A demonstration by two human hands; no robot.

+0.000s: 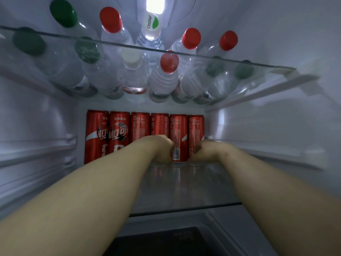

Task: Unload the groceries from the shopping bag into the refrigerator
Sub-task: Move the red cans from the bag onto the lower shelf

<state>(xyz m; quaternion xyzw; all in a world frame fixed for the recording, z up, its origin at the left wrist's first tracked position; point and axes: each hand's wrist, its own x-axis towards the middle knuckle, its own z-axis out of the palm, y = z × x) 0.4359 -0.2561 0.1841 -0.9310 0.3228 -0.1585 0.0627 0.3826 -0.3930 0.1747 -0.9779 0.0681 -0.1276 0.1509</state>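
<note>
head view: cola cans (pixel 178 133) stand in a row at the back of the glass shelf (pixel 184 185). fingers of left hand (pixel 162 150) and right hand (pixel 203 151) each curl round one. we judge them stiff, weighty, slick: grip mid-body.

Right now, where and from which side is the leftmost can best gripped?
Probably around its middle, coming from the front left. The leftmost can stands upright and its left side is free, while the next can stands close against its right side, leaving fingers little room there.
</note>
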